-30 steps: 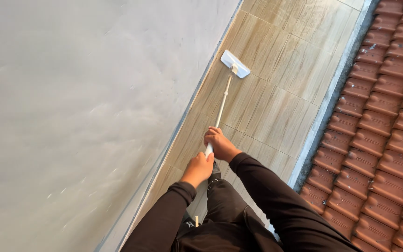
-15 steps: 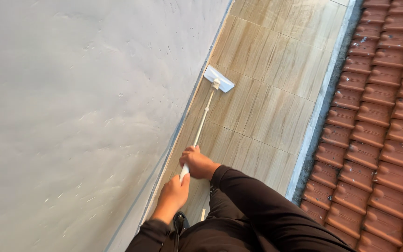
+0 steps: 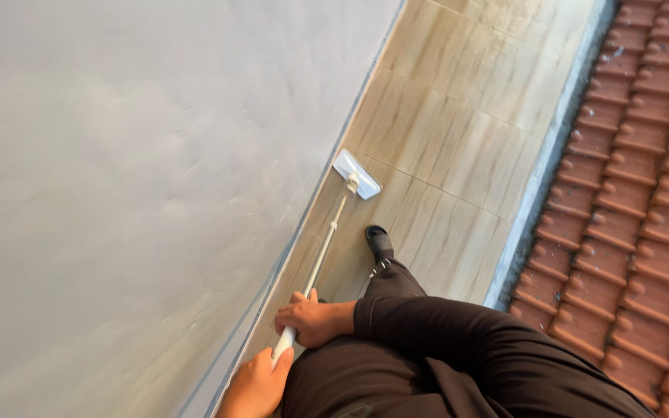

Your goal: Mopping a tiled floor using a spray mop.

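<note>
A flat mop with a white rectangular head (image 3: 356, 173) rests on the beige tiled floor (image 3: 458, 147) close to the base of the wall. Its thin pale handle (image 3: 324, 249) runs back toward me. My right hand (image 3: 309, 319) is wrapped around the handle higher up, the arm in a dark sleeve. My left hand (image 3: 257, 385) grips the handle's end at the bottom edge of the view. My dark shoe (image 3: 379, 241) stands on the tiles just right of the handle.
A plain grey wall (image 3: 133, 193) fills the left side. A narrow grey kerb (image 3: 543, 186) borders the tiles on the right, with a red clay tile roof (image 3: 636, 209) beyond it.
The mop head has slid back toward me along the wall, and both hands have drawn down and left. My foot has stepped forward into view.
</note>
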